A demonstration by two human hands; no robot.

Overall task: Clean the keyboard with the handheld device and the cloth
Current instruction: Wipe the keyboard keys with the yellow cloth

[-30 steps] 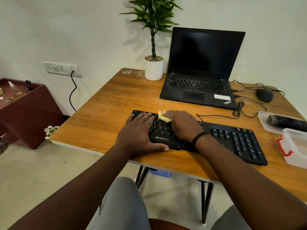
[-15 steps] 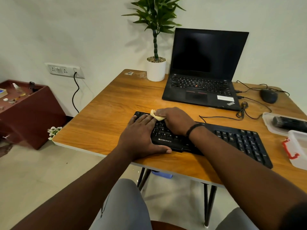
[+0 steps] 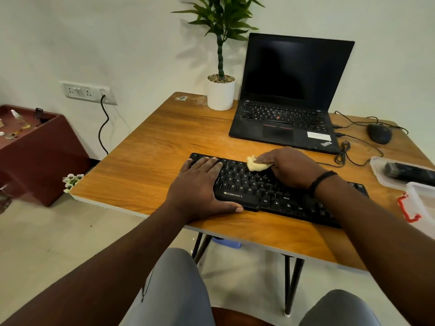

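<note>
On wooden table point(image 3: 146, 170), left to right: left hand point(image 3: 200, 187), fingers flat and spread, resting on left end of black keyboard point(image 3: 256, 191); right hand point(image 3: 289, 168) pinching small yellow cloth point(image 3: 255, 164) against the upper key rows; black handheld device point(image 3: 409, 171) lying in clear tray point(image 3: 379, 170), far right. Behind: potted plant point(image 3: 221, 92), open laptop point(image 3: 287, 95), mouse point(image 3: 379, 133).

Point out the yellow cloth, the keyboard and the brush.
yellow cloth point(image 3: 254, 165), head view, on its bunched middle.
keyboard point(image 3: 247, 184), head view, on the letter keys.
brush point(image 3: 414, 171), head view, on its dark handle, lying in the plastic lid point(image 3: 386, 182).
</note>
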